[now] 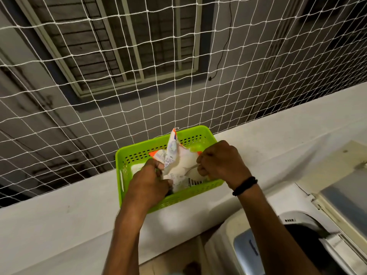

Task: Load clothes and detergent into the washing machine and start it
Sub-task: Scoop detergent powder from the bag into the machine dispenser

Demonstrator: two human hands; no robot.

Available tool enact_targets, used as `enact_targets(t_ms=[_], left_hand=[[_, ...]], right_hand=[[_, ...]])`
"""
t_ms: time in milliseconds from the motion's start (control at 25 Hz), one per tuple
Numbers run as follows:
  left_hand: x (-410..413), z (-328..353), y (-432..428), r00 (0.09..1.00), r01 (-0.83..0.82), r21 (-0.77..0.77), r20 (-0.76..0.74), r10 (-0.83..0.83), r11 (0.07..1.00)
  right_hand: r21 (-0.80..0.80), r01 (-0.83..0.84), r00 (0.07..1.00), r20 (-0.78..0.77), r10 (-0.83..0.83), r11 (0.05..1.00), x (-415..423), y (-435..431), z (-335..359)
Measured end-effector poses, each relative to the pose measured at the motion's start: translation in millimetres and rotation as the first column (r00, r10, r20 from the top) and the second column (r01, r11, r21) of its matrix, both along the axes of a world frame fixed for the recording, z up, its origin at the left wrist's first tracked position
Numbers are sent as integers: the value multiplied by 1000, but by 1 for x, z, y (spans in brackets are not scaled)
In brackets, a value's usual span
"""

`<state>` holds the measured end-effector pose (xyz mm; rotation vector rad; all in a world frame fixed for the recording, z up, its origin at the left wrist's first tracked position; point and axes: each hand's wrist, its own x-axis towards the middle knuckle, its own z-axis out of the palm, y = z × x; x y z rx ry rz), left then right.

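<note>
A white and orange detergent packet [177,162] stands in a bright green perforated basket [198,192] on a white ledge. My left hand [149,182] grips the packet's left side. My right hand [220,160] holds a thin pale handle that looks like a spoon [191,168], reaching into the packet; what it is stays unclear. The washing machine [294,231] sits at the lower right with its dark tub opening showing.
The white ledge [65,213] runs across the view, with a white rope net [139,86] stretched behind it and a window beyond. A pale lid or panel [341,195] lies at the right of the machine. A black band circles my right wrist.
</note>
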<state>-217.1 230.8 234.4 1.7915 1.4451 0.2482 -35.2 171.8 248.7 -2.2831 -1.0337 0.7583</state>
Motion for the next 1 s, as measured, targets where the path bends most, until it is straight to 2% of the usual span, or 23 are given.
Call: enact_targets(t_ms=[80,200,400,440,560,680,760,1000], left_hand=[[0,0,-1,999,-7,5,31,7,1000],[3,3,-3,1000,0,106,10,-1,994],[5,9,-5,996,-51,188,83,36,981],[6,10,-6,994,-68,199,97,49,978],[8,9,-8,985,-118,249,155,81,961],[10,10,-10,963,-197,314,240,123,929],[13,12,-13,926,-247,339,358,119,908],[40,24,-31,740,-389,376,672,42,841]], right_hand=[[72,98,994,50,-102,993,1,-3,0],[92,86,985,144,-99,992,3,-6,2],[99,119,972,192,-137,988,4,-7,3],[111,127,978,152,-143,986,5,-8,2],[179,166,984,-99,-150,970,10,-13,5],[256,264,918,-363,-161,930,16,-26,9],[298,318,856,-498,-138,900,21,-36,10],[380,379,759,-650,-48,844,35,-71,10]])
